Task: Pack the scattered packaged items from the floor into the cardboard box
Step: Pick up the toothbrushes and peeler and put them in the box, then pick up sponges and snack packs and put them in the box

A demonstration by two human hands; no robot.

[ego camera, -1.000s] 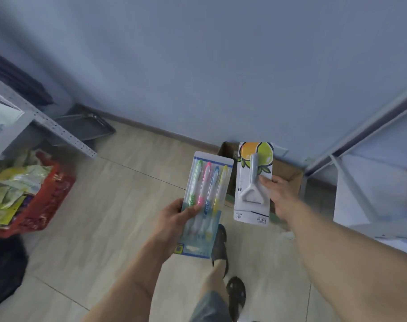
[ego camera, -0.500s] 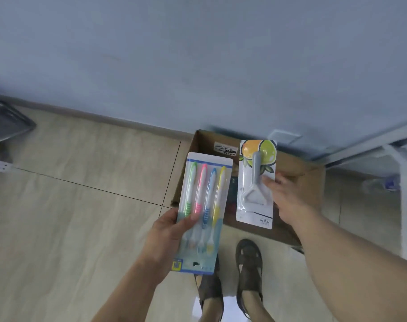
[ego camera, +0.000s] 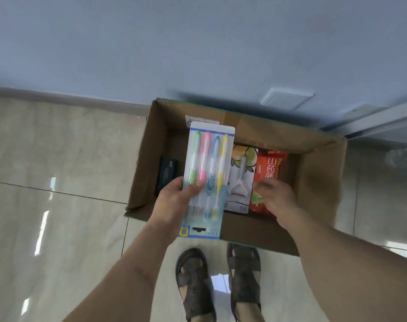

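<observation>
Head view: the left hand (ego camera: 174, 201) grips the toothbrush pack (ego camera: 207, 177), thumb across its front, above the left half of the box (ego camera: 314, 182). The right hand (ego camera: 276, 196) hangs inside the box, fingers loosely curled, holding nothing. Beneath it, the peeler card (ego camera: 240, 180) lies flat on the box floor beside the red snack bag (ego camera: 268, 168).

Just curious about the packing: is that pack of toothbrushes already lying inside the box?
No, the left hand holds the toothbrush pack above the cardboard box.
</observation>
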